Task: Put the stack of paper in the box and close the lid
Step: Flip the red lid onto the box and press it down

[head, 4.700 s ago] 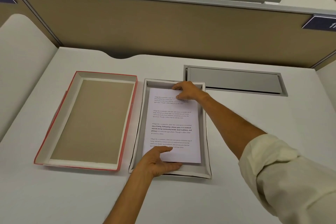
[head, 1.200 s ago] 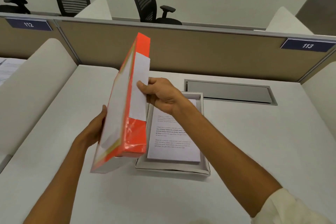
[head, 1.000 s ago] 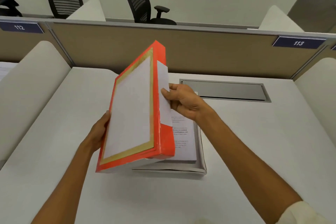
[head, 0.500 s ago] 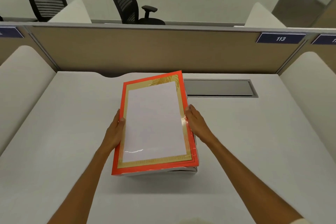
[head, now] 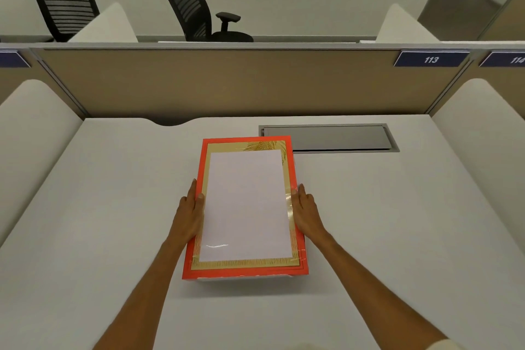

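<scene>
An orange lid (head: 245, 207) with a gold border and a white panel lies flat over the box in the middle of the desk. Only a thin white strip of the box (head: 244, 278) shows under its near edge. The stack of paper is hidden beneath the lid. My left hand (head: 189, 216) presses against the lid's left side, thumb on its top edge. My right hand (head: 305, 213) holds the lid's right side the same way.
A grey metal cable hatch (head: 329, 138) is set into the white desk (head: 113, 207) just behind and right of the box. A tan partition (head: 241, 82) closes the back, white side dividers flank the desk, and black office chairs (head: 196, 3) stand beyond.
The lid was lifted off the desk at the left, swung upright over the paper-filled box, then lowered flat. It now sits squarely over the box with both hands on its sides.
</scene>
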Tool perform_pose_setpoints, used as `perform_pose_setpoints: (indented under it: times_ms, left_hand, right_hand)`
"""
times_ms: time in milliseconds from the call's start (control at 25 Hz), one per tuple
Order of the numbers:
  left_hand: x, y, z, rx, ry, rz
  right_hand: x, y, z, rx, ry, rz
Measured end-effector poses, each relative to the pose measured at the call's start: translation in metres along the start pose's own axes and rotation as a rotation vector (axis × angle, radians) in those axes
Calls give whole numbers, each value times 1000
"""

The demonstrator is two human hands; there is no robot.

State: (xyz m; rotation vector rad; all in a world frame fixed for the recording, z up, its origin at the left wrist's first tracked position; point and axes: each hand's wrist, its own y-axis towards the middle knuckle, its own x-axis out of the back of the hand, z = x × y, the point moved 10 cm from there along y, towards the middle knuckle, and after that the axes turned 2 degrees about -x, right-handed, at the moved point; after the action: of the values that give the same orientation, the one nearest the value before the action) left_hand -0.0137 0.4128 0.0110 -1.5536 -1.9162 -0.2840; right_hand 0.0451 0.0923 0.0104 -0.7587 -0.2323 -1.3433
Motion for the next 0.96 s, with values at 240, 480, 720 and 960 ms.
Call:
perform_pose_setpoints:
  times_ms: [240,480,720,960]
  left_hand:
    - [-5,10,9,18,17,-15]
    - [-9,11,11,33,83,0]
    - [0,0,-34,-230,551,-283]
    - [-37,9,-41,-355,639,-158]
  right_hand:
    - [-4,10,-3,-14,1,1]
    - [-10,15,-10,-3,-14,42]
    - [5,-1,30,231,-456,-297]
    - [-32,5,46,394,-606,-217]
